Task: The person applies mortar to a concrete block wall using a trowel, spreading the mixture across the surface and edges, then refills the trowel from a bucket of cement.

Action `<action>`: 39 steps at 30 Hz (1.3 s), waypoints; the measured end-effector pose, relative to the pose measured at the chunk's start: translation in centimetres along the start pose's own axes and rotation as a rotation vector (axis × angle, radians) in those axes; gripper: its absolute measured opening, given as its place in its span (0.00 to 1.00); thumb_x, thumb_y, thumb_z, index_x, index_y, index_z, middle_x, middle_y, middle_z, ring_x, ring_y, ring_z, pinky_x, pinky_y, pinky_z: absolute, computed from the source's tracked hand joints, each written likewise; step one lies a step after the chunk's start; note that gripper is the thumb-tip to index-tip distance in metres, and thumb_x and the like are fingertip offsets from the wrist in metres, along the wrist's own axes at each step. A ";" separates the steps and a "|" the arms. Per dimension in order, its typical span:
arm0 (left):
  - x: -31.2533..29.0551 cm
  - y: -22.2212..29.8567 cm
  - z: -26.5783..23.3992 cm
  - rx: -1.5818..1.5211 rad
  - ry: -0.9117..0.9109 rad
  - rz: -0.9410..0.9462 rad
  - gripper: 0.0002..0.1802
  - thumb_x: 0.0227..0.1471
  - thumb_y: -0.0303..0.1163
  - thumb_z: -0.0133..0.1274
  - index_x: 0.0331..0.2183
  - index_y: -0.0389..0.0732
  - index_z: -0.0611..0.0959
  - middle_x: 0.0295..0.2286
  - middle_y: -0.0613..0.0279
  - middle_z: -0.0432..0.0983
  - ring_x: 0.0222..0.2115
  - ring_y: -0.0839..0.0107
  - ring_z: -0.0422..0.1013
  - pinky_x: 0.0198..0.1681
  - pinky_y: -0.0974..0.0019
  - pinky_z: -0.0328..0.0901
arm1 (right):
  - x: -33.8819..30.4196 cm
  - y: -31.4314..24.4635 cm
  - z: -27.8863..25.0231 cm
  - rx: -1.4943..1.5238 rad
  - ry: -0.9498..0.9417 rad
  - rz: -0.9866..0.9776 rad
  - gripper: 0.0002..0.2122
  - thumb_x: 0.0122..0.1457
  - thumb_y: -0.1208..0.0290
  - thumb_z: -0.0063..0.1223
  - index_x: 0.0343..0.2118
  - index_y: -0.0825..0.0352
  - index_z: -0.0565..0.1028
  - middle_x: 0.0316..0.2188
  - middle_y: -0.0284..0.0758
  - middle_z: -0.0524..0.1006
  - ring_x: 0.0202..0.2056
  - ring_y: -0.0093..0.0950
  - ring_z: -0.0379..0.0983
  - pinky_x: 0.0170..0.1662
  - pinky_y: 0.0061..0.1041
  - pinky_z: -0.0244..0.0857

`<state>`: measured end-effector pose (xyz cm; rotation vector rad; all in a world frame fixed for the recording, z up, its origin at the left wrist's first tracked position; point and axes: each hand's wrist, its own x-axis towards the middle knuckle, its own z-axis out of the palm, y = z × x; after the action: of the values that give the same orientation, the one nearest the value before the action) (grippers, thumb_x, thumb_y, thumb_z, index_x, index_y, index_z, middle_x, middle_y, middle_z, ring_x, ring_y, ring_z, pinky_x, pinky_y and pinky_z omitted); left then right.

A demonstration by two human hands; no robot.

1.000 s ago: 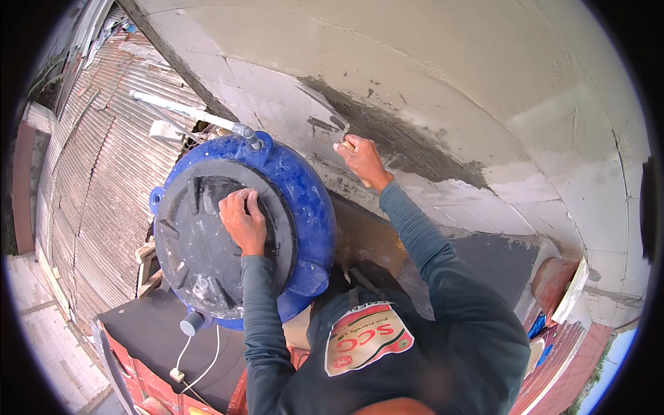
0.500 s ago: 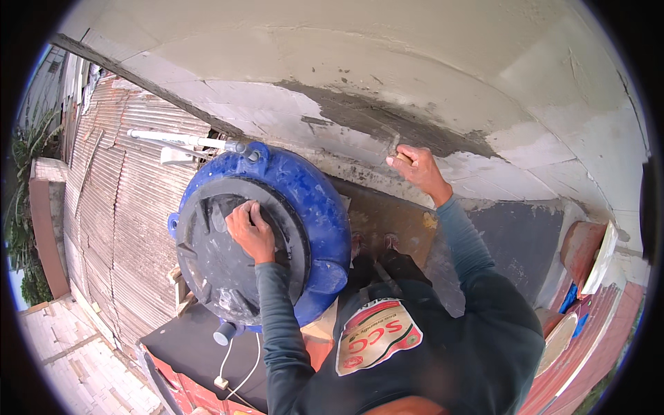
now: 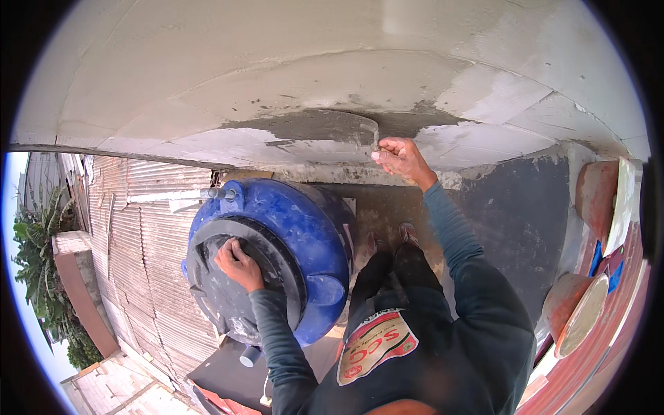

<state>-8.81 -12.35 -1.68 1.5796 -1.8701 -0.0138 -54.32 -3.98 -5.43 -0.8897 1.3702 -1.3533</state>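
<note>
Head view: right hand [image 3: 403,159] grip holds trowel [image 3: 346,126] against dark wet plaster [image 3: 304,124].

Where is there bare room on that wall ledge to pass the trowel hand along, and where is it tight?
Bare plaster runs left of the wet grey patch and again right of the right hand, toward the wall corner. It is tight below: the blue tank sits close under the ledge, its black lid taken up by the left hand.
</note>
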 end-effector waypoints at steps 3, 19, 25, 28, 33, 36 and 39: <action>0.2 0.7 0.0 0.015 -0.009 -0.028 0.07 0.62 0.29 0.55 0.37 0.38 0.85 0.35 0.59 0.80 0.39 0.56 0.69 0.47 0.54 0.64 | -2.7 -1.1 -2.9 -0.039 0.046 -0.029 0.14 0.62 0.64 0.64 0.28 0.69 0.75 0.19 0.25 0.69 0.20 0.15 0.64 0.22 0.21 0.57; 0.4 0.9 0.6 0.058 -0.023 0.032 0.10 0.63 0.32 0.54 0.37 0.36 0.84 0.34 0.57 0.80 0.40 0.56 0.68 0.47 0.54 0.63 | 7.3 8.9 12.7 -0.428 0.118 -0.279 0.20 0.63 0.58 0.57 0.44 0.75 0.76 0.34 0.58 0.80 0.37 0.57 0.78 0.40 0.47 0.72; -0.3 -0.5 0.2 0.136 -0.007 0.018 0.11 0.64 0.32 0.53 0.37 0.34 0.84 0.35 0.55 0.80 0.40 0.55 0.68 0.48 0.54 0.63 | 1.5 6.4 3.2 -0.329 0.150 -0.245 0.20 0.61 0.56 0.62 0.37 0.74 0.76 0.21 0.47 0.73 0.23 0.40 0.70 0.30 0.37 0.65; -0.1 -0.2 0.3 0.116 -0.009 0.006 0.11 0.64 0.32 0.53 0.38 0.34 0.84 0.35 0.54 0.80 0.41 0.55 0.68 0.48 0.54 0.63 | -1.6 5.8 -1.1 -0.295 0.226 -0.224 0.20 0.60 0.57 0.64 0.34 0.73 0.76 0.19 0.41 0.70 0.22 0.30 0.64 0.28 0.32 0.62; -0.1 0.8 0.3 0.134 0.006 -0.012 0.11 0.64 0.33 0.53 0.38 0.35 0.84 0.34 0.55 0.80 0.40 0.56 0.68 0.47 0.56 0.64 | -5.9 2.7 -5.6 -0.279 0.278 -0.144 0.18 0.59 0.61 0.67 0.34 0.74 0.76 0.21 0.37 0.73 0.24 0.23 0.63 0.29 0.29 0.63; 0.1 0.6 0.5 0.094 0.007 0.004 0.11 0.64 0.33 0.53 0.38 0.36 0.85 0.34 0.56 0.80 0.39 0.56 0.68 0.45 0.56 0.63 | -7.5 1.9 -6.1 -0.306 0.345 -0.165 0.16 0.59 0.63 0.68 0.35 0.74 0.77 0.23 0.37 0.74 0.25 0.22 0.64 0.29 0.28 0.64; 0.1 0.7 0.6 0.081 0.020 0.019 0.10 0.63 0.32 0.54 0.37 0.36 0.85 0.34 0.57 0.80 0.37 0.57 0.67 0.44 0.56 0.63 | -8.4 2.2 -6.5 -0.430 0.410 -0.209 0.15 0.58 0.66 0.68 0.35 0.74 0.77 0.24 0.38 0.74 0.25 0.26 0.67 0.30 0.28 0.65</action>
<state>-9.72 -12.48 -1.80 1.6099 -1.8916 0.0863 -58.12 6.03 -7.07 -1.0996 1.9803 -1.4812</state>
